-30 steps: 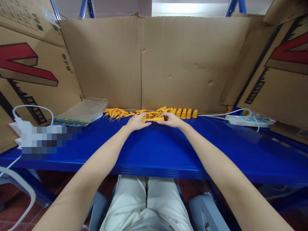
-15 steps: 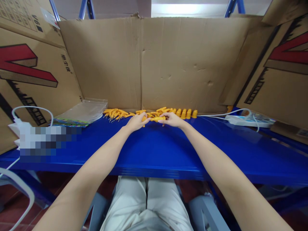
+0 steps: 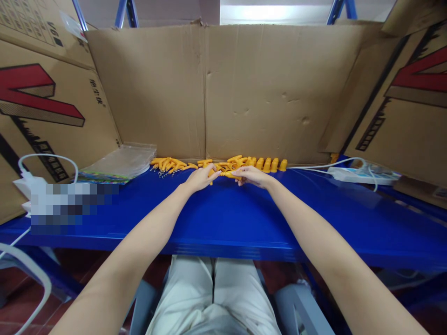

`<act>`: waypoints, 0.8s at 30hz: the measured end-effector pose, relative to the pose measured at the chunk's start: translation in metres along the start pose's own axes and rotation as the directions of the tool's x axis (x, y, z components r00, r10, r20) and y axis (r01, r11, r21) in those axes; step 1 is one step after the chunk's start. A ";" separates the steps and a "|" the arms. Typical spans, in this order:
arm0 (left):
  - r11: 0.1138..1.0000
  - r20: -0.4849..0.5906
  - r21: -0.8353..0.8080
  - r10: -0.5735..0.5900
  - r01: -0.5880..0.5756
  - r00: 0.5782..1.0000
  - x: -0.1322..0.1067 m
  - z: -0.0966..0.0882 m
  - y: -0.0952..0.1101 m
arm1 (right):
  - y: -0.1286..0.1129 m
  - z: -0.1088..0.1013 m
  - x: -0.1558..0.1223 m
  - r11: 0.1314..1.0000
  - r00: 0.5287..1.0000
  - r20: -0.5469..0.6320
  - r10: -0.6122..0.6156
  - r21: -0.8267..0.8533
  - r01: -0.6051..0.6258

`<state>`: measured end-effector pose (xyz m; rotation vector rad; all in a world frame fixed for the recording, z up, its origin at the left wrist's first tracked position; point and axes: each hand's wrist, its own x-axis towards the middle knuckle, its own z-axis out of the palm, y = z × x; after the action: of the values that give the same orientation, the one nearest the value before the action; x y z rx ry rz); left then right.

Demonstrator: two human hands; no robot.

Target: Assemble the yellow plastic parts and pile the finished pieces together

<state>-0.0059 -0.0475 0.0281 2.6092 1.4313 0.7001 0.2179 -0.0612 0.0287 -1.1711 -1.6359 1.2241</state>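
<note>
My left hand (image 3: 202,178) is closed around an orange T-shaped handle (image 3: 211,175), part of which shows past the fingertips. My right hand (image 3: 253,175) pinches a slim orange plastic piece (image 3: 228,174) that reaches toward the left fingertips. Whether the two pieces are joined cannot be made out at this size. Just behind the hands lies a heap of orange parts (image 3: 234,159). Left of them is a pile of orange T-handles (image 3: 168,164) with spiral metal tips. Several orange cup-like caps (image 3: 274,164) stand in a row to the right.
A cardboard wall (image 3: 265,93) closes off the back of the blue table (image 3: 223,214). Clear plastic bags (image 3: 122,160) lie at left, near a white charger and cable (image 3: 35,179). At right sits a white power strip (image 3: 363,175) with cables.
The orange piece between my hands has turned slightly, and my right fingers have shifted their hold on it. My left hand stays almost in place.
</note>
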 end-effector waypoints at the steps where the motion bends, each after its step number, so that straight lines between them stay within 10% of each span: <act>1: 1.000 -0.001 -0.022 -0.001 0.001 1.000 0.000 0.000 -0.001 | 0.000 0.000 0.001 0.998 0.999 -0.034 0.021 0.059 -0.019; 8: 0.992 -0.098 0.089 -0.077 0.086 0.992 0.000 -0.006 -0.017 | -0.008 -0.016 0.017 0.944 0.899 -0.435 0.042 0.312 0.107; 15: 0.977 -0.042 0.205 -0.043 0.051 0.998 0.000 -0.014 -0.025 | -0.010 -0.027 0.046 0.986 0.729 -0.663 -0.168 -0.116 0.121; 24: 0.970 0.008 0.239 0.043 -0.044 0.999 0.002 -0.015 -0.021 | 0.011 0.012 0.065 0.622 0.763 -0.281 -0.582 -0.759 0.195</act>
<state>-0.0279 -0.0367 0.0358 2.8266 1.5510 0.5587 0.1905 -0.0009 0.0180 -1.2921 -1.8309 -0.0764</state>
